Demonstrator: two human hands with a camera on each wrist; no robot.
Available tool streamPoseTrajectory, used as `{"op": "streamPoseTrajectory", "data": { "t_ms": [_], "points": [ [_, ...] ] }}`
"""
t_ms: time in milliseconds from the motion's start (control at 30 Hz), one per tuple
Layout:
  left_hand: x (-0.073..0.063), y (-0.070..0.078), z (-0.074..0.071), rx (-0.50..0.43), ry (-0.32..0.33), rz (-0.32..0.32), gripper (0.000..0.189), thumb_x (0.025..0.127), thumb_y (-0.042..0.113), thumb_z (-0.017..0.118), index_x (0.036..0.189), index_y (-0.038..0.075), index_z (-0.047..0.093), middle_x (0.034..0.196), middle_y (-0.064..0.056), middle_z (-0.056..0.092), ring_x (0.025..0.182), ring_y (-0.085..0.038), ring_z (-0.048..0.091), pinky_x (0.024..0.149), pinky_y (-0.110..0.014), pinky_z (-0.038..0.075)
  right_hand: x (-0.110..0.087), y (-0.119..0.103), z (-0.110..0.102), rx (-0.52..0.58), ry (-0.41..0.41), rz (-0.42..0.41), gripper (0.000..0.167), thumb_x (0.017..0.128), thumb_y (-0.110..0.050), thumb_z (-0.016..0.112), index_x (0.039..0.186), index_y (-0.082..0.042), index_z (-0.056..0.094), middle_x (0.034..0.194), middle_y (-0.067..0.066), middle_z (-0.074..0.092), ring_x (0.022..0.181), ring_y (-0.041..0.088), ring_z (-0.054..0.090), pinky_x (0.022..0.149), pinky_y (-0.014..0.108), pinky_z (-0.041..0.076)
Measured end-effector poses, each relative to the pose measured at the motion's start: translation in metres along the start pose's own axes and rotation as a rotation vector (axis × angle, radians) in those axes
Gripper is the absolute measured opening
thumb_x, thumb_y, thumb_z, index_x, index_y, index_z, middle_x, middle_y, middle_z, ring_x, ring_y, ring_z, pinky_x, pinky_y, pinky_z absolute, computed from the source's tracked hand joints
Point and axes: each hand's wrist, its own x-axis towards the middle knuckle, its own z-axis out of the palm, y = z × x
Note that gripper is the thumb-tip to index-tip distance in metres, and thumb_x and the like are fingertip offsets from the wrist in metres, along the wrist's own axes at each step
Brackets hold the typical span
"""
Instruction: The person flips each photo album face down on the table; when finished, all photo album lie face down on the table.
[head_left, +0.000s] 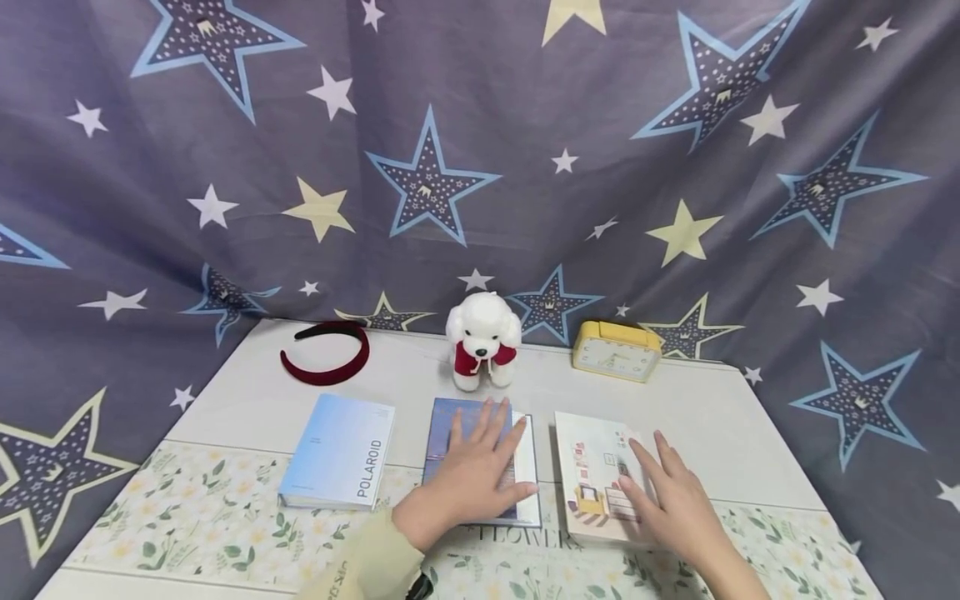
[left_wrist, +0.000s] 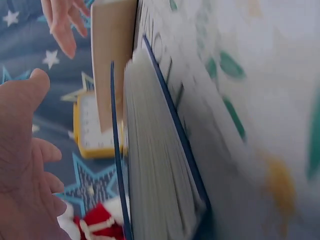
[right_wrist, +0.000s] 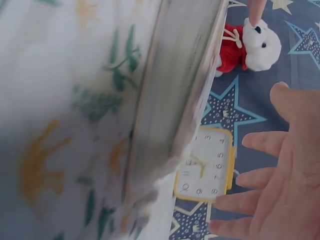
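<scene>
The left grip [head_left: 482, 477] is hovering over the dark-blue album [head_left: 439, 442], its fingers spreading wide and holding nothing. The right grip [head_left: 672, 504], also empty with fingers apart, is hovering by the right edge of the pale illustrated book [head_left: 592, 467]. Both volumes are lying on the bench [head_left: 705, 417], the light-blue POLAROID album [head_left: 337, 454] sitting to their left. Behind, a dark-red headband [head_left: 324, 377], white plush dog [head_left: 482, 327] and yellow clock [head_left: 617, 352] are resting before a starry curtain [head_left: 525, 225].

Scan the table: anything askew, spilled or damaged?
The blue rectangular hardcover book in the middle: its front cover looks lifted slightly off the pages, with a white strip showing along the right side. Nothing looks spilled or damaged.
</scene>
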Motion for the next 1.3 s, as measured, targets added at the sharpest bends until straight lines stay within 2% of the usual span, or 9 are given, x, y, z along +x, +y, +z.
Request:
{"op": "streamPoseTrajectory", "data": {
  "t_ms": [200, 267, 467, 600, 733, 900, 1033, 1167, 1300],
  "points": [
    [0.014, 0.025, 0.007, -0.018, -0.068, 0.069, 0.085, 0.093, 0.069, 0.037, 0.158, 0.017, 0.018, 0.162, -0.012, -0.007, 0.148, -0.031, -0.009, 0.108, -0.071, 0.0, -0.008, 0.012, 0.002, 0.032, -0.115, 0.117, 0.067, 0.099, -0.051, 0.048, 0.146, -0.004, 0.044, 0.153, 0.036, 0.018, 0.127, 0.058, 0.037, 0.093, 0.072, 0.037],
    [0.018, 0.032, 0.01, -0.033, -0.081, 0.094, 0.084, 0.094, 0.068, 0.039, 0.157, 0.017, 0.019, 0.162, -0.013, -0.008, 0.147, -0.031, -0.012, 0.109, -0.07, -0.001, -0.01, 0.014, 0.002, 0.04, -0.156, 0.156, 0.07, 0.098, -0.054, 0.046, 0.147, -0.004, 0.042, 0.153, 0.036, 0.015, 0.128, 0.057, 0.036, 0.093, 0.072, 0.036],
    [0.026, 0.055, 0.016, -0.019, -0.126, 0.152, 0.081, 0.095, 0.068, 0.036, 0.157, 0.018, 0.02, 0.162, -0.017, -0.002, 0.147, -0.037, -0.006, 0.112, -0.065, 0.003, -0.016, 0.022, 0.004, 0.074, -0.239, 0.259, 0.077, 0.097, -0.061, 0.041, 0.149, -0.004, 0.039, 0.154, 0.036, 0.011, 0.13, 0.058, 0.031, 0.094, 0.074, 0.032],
    [0.031, 0.066, 0.021, -0.011, -0.163, 0.17, 0.078, 0.096, 0.066, 0.035, 0.157, 0.019, 0.021, 0.162, -0.017, -0.001, 0.147, -0.038, -0.005, 0.114, -0.061, 0.006, -0.019, 0.026, 0.006, 0.094, -0.257, 0.296, 0.078, 0.097, -0.062, 0.039, 0.149, -0.004, 0.038, 0.154, 0.037, 0.011, 0.132, 0.059, 0.026, 0.095, 0.075, 0.029],
    [0.035, 0.075, 0.027, 0.001, -0.188, 0.174, 0.076, 0.097, 0.065, 0.034, 0.157, 0.02, 0.023, 0.162, -0.018, 0.002, 0.147, -0.039, -0.003, 0.115, -0.059, 0.01, -0.022, 0.026, 0.006, 0.113, -0.257, 0.305, 0.076, 0.098, -0.061, 0.039, 0.148, -0.004, 0.039, 0.153, 0.037, 0.012, 0.132, 0.059, 0.027, 0.095, 0.076, 0.029],
    [0.035, 0.084, 0.031, 0.001, -0.218, 0.144, 0.073, 0.097, 0.065, 0.032, 0.156, 0.022, 0.026, 0.162, -0.018, 0.005, 0.148, -0.038, 0.0, 0.117, -0.051, 0.013, -0.024, 0.02, 0.005, 0.15, -0.253, 0.316, 0.074, 0.098, -0.059, 0.04, 0.147, -0.004, 0.042, 0.152, 0.037, 0.016, 0.13, 0.056, 0.035, 0.096, 0.074, 0.031],
    [0.033, 0.086, 0.033, 0.002, -0.235, 0.129, 0.074, 0.095, 0.065, 0.036, 0.155, 0.022, 0.03, 0.162, -0.018, 0.006, 0.148, -0.038, 0.001, 0.118, -0.043, 0.017, -0.023, 0.016, 0.006, 0.189, -0.252, 0.33, 0.072, 0.099, -0.057, 0.04, 0.146, -0.004, 0.042, 0.152, 0.036, 0.017, 0.131, 0.055, 0.035, 0.099, 0.071, 0.03],
    [0.033, 0.086, 0.036, 0.006, -0.239, 0.13, 0.075, 0.094, 0.064, 0.042, 0.154, 0.02, 0.033, 0.161, -0.02, 0.007, 0.148, -0.038, 0.0, 0.118, -0.04, 0.017, -0.021, 0.014, 0.005, 0.273, -0.241, 0.379, 0.072, 0.099, -0.057, 0.037, 0.147, -0.003, 0.041, 0.153, 0.035, 0.017, 0.135, 0.053, 0.028, 0.102, 0.066, 0.031],
    [0.034, 0.086, 0.039, 0.029, -0.23, 0.132, 0.075, 0.094, 0.063, 0.043, 0.154, 0.02, 0.031, 0.161, -0.021, 0.009, 0.148, -0.038, 0.0, 0.118, -0.039, 0.016, -0.019, 0.014, 0.002, 0.428, -0.248, 0.461, 0.075, 0.098, -0.062, 0.033, 0.149, -0.006, 0.037, 0.156, 0.029, 0.019, 0.138, 0.051, 0.023, 0.102, 0.064, 0.033]
  ]
}}
